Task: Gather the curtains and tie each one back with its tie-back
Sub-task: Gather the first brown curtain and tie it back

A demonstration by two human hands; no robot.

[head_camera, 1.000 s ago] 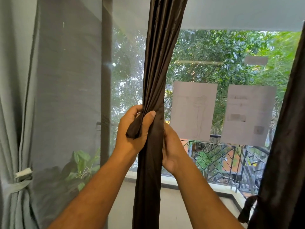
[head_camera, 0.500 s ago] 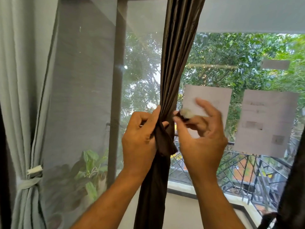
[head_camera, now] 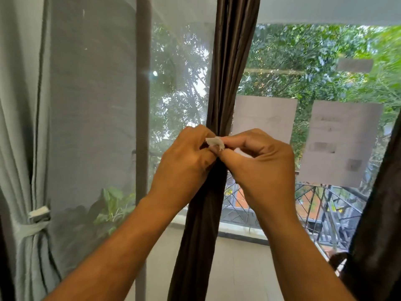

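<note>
A dark brown curtain [head_camera: 230, 72] hangs gathered into a narrow bundle in the middle of the window. My left hand [head_camera: 186, 164] grips the bundle from the left at chest height. My right hand [head_camera: 260, 168] is closed in front of it from the right. Between the thumbs and fingertips of both hands sits the whitish end of the tie-back [head_camera: 215, 142], pinched against the curtain. The rest of the tie-back is hidden behind my hands. At the left a grey curtain [head_camera: 23, 131] hangs gathered with its tie-back [head_camera: 35, 227] around it.
Another dark curtain [head_camera: 377, 224] hangs at the right edge. A grey mesh screen [head_camera: 91, 118] and a vertical frame post [head_camera: 142, 105] stand left of the brown curtain. Two paper sheets [head_camera: 338, 144] stick to the glass. A balcony railing [head_camera: 314, 205] and trees lie outside.
My right hand came round from behind the curtain to its front with the whitish tie-back end, then met my left hand at the bundle. The view shifted left.
</note>
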